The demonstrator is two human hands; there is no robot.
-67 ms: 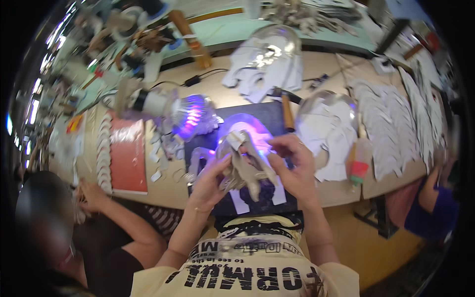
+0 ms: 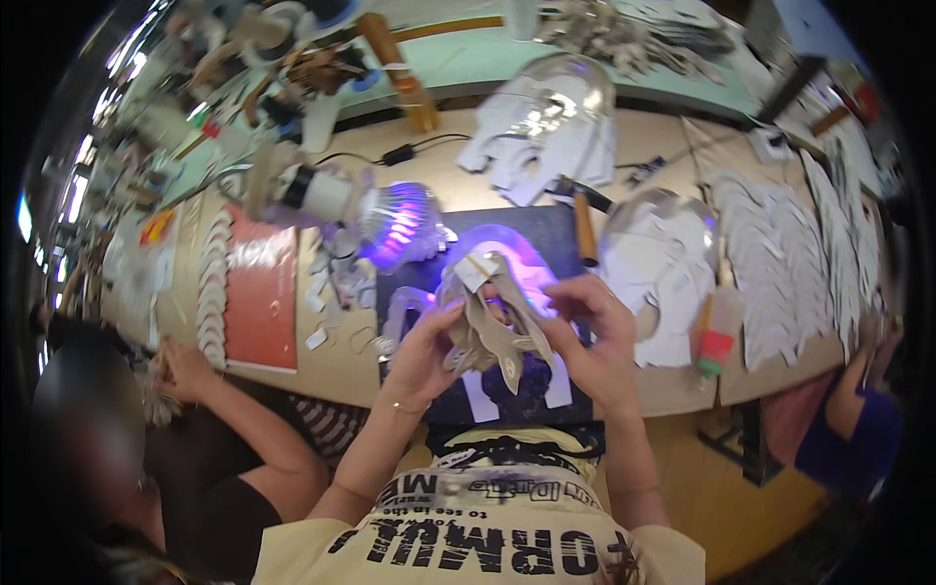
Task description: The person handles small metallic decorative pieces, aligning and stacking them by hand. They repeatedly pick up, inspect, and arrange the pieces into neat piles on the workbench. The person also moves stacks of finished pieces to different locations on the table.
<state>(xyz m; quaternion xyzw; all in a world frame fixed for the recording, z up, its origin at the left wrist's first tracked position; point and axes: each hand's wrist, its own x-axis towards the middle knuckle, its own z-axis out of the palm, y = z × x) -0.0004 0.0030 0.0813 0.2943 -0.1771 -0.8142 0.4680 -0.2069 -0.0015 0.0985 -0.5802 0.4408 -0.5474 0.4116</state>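
Observation:
Between my hands, above a dark mat (image 2: 551,232), is a soft greyish-beige shoe upper (image 2: 502,341), folded open with a small white patch at its top. My left hand (image 2: 425,356) grips its left side, thumb on top. My right hand (image 2: 597,341) has its thumb and fingers at the right edge, pinching it; the exact contact is partly hidden. Beneath it, a clear arched plate (image 2: 502,242) glows violet, with white strips (image 2: 480,398) below. A ribbed lamp (image 2: 398,226) shines violet light from the left.
A wooden-handled hammer (image 2: 584,229) lies beyond the mat. Clear templates with white pieces (image 2: 658,278) and overlapping rows of beige pieces (image 2: 770,273) fill the right. At left are a red sheet (image 2: 261,292) and a co-worker's hands (image 2: 180,370). A glue bottle (image 2: 717,341) lies near the front edge.
The whole view has shifted slightly, so the bench appears farther right and a little lower. My hands keep hold of the shoe upper, which has turned slightly.

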